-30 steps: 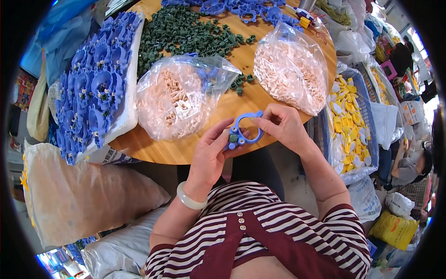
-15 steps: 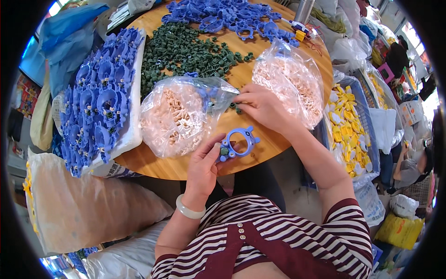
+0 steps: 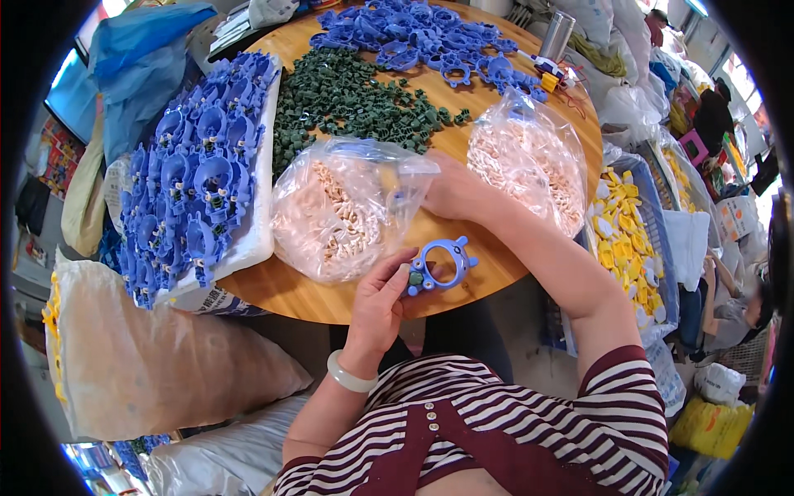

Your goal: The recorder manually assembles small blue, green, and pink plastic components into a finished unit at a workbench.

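Left hand [image 3: 382, 304]: fingers pinching blue ring [image 3: 465, 261] at 2 o'clock. Right hand [image 3: 453, 188]: plastic bag [image 3: 335, 215] at 9 o'clock; fingers hidden, spread cannot be told.

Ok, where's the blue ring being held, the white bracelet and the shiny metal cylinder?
Held blue ring [image 3: 463, 254], head view: its eared end.
White bracelet [image 3: 350, 375], head view: outside of its band.
Metal cylinder [image 3: 558, 38], head view: its side.

Blue ring [image 3: 464, 261] w/ grn pc [image 3: 415, 279]

A wooden table [image 3: 285, 293] (round-edged) stands over a grey floor [image 3: 533, 332].
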{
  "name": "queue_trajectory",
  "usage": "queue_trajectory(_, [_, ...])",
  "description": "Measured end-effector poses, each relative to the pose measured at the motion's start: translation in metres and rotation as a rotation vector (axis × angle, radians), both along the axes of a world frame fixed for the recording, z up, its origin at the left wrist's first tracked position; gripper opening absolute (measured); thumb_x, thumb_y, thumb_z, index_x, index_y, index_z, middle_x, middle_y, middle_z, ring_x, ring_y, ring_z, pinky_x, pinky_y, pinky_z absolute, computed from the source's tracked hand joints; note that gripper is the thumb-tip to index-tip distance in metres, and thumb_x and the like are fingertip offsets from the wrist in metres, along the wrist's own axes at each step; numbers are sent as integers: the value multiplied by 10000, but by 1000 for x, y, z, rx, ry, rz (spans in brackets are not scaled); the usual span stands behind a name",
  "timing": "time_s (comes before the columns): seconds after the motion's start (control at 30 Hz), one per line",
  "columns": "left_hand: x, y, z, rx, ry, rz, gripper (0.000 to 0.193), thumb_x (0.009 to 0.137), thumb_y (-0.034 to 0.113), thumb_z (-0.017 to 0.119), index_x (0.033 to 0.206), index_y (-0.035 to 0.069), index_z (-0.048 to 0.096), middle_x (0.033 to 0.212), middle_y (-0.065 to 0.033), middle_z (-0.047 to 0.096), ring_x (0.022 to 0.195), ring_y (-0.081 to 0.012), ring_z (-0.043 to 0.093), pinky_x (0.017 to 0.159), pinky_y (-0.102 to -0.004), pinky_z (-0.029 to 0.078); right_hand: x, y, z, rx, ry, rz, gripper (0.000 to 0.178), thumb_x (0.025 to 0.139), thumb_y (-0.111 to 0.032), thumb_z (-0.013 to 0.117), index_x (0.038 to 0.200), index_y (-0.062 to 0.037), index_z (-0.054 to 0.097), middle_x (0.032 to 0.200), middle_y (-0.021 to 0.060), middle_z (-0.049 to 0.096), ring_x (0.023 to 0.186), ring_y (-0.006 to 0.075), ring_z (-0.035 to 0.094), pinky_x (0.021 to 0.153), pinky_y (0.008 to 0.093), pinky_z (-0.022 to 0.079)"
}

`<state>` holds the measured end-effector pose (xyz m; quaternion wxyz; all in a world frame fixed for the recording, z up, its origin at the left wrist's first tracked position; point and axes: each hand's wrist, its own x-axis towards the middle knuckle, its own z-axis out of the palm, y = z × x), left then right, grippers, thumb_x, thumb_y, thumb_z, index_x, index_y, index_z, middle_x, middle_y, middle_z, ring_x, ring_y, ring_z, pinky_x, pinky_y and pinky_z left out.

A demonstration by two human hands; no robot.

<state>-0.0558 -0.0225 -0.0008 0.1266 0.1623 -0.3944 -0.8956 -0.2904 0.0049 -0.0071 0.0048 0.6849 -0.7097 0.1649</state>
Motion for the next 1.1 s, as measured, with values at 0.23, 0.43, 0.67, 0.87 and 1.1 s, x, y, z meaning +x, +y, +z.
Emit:
queue_trajectory(0.23, [1,-1,0,10,5,-6,295,949,101,432,1211,-28,476,1100,-150,583,1009,-230,596,863,-374,516,2,47,16,-225,-298,-52,148,731,-68,651,874,-36,629,867,104,586,825,272,565,738,347,454])
queue_trajectory(0.43, [2,0,-3,11,3,8,287,948,101,436,1202,-23,487,1084,-147,592,990,-228,608,848,-362,521,0,58,15,-346,-578,-141,142,733,-64,654,856,-10,609,867,109,584,814,278,566,733,322,455])
queue_trajectory(0.67, [0,2,-6,-22,-1,22,305,948,116,424,1209,-33,472,1091,-165,587,1029,-282,596,870,-420,513,17,50,20,-216,26,-112,221,713,-187,686,898,-69,658,814,89,564,856,265,546,789,372,428])
queue_trajectory(0.87, [1,2,-3,-12,-5,27,312,948,118,422,1212,-43,461,1089,-174,584,1028,-290,596,867,-422,515,13,47,17,-166,96,-146,185,716,-184,675,870,-87,642,820,75,573,831,270,545,774,376,427])
queue_trajectory(1.1, [0,0,-3,13,6,21,321,947,127,431,1215,-49,450,1095,-181,581,1027,-292,596,862,-411,517,15,46,15,-151,198,-84,189,726,-105,644,915,-107,631,858,87,581,845,277,553,789,377,425])
